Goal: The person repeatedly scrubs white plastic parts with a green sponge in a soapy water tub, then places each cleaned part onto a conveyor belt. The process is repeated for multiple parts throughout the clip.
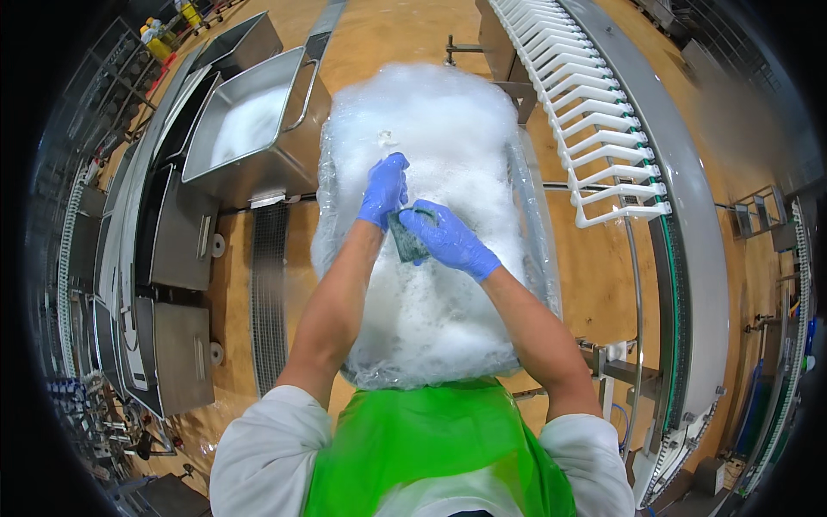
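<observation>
Both my hands wear blue gloves and are over a tub lined with clear plastic (pixel 540 258), heaped with white foam (pixel 431 112). My right hand (pixel 448 239) grips a dark green scouring pad (pixel 406 243), its fingers bent over the upper edge. The pad lies close against my left wrist; whether they touch, I cannot tell. My left hand (pixel 385 188) is closed, a little farther out over the foam. What its fingers hold, if anything, is hidden.
A steel bin cart (pixel 297 164) with foam inside stands at the left, by more steel carts (pixel 183 358). On the right runs a curved conveyor (pixel 680 215) with a row of white plastic arms (pixel 616 177). Far off at upper left are people in yellow (pixel 156 43). The floor (pixel 379 30) is tan.
</observation>
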`<state>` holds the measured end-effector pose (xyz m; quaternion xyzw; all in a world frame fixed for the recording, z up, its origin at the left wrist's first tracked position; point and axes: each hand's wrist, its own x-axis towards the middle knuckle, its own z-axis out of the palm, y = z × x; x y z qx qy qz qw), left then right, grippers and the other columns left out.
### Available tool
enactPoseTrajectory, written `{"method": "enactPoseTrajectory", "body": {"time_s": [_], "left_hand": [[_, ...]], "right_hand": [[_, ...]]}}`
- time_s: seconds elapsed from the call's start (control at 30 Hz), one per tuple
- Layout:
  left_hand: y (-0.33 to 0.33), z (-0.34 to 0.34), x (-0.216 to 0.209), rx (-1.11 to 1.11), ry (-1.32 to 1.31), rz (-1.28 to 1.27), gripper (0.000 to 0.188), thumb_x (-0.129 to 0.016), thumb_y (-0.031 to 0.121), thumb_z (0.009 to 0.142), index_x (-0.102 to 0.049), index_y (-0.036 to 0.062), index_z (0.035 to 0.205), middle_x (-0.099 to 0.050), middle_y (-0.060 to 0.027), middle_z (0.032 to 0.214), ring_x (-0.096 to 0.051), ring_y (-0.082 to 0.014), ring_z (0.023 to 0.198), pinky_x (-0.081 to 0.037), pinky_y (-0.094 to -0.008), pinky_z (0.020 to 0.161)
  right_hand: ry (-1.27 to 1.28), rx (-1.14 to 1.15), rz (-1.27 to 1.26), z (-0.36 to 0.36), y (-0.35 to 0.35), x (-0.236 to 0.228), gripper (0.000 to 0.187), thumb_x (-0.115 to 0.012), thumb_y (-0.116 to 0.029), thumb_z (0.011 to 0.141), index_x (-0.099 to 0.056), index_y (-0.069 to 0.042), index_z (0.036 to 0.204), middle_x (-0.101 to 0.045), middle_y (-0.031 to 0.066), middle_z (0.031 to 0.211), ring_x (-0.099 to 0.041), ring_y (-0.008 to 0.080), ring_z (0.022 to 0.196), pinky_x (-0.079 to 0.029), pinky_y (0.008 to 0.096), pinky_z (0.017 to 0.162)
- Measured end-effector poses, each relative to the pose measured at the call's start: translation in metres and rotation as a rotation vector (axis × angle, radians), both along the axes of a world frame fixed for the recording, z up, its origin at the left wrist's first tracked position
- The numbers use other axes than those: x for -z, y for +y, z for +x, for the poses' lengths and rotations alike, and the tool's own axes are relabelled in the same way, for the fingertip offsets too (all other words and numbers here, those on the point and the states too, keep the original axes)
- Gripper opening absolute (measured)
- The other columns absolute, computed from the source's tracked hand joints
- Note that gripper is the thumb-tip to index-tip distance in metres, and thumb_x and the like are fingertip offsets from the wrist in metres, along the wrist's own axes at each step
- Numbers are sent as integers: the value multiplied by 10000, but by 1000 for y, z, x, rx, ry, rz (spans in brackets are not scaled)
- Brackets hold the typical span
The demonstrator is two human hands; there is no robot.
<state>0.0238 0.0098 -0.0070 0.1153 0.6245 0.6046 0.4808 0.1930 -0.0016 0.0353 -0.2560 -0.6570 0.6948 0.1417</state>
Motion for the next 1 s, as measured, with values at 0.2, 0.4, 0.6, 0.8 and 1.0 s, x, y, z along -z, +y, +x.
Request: {"method": "enactPoseTrajectory", "body": {"time_s": [0.2,0.4,0.6,0.8,1.0], "left_hand": [[-4,0,-2,16,-36,78,113,-582,211,800,-520,123,765,-390,31,538,-359,-96,419,-312,-286,390],[0,8,-13,26,-158,302,212,-561,192,853,-419,198,697,-330,66,534,-300,-77,402,-244,-258,370],[-2,7,-3,-9,-142,354,133,-588,162,849,-505,158,746,-393,49,545,-345,-79,401,-278,-259,365],[0,1,4,-66,206,177,164,-656,236,825,-559,111,783,-427,37,558,-391,-85,444,-320,-261,419],[-9,37,-17,356,301,135,402,-722,421,818,-621,50,934,-542,-14,693,-516,-108,586,-419,-268,523]], "right_hand": [[9,-154,54,13,6,5,321,-583,-347,939,-590,-32,999,-591,47,883,-540,106,860,-463,303,774],[-33,127,367,8,26,30,404,-534,-391,950,-614,-20,1089,-649,140,852,-632,257,756,-504,399,751],[-409,174,446,15,25,4,460,-468,-402,967,-620,22,1056,-664,216,920,-646,321,865,-491,397,800],[-392,-76,778,14,-23,-1,451,-440,-375,969,-608,26,1089,-647,245,977,-610,406,870,-482,426,818],[-393,-113,404,8,27,40,321,-507,-182,921,-554,44,1144,-656,181,980,-649,318,879,-514,431,804]]}}
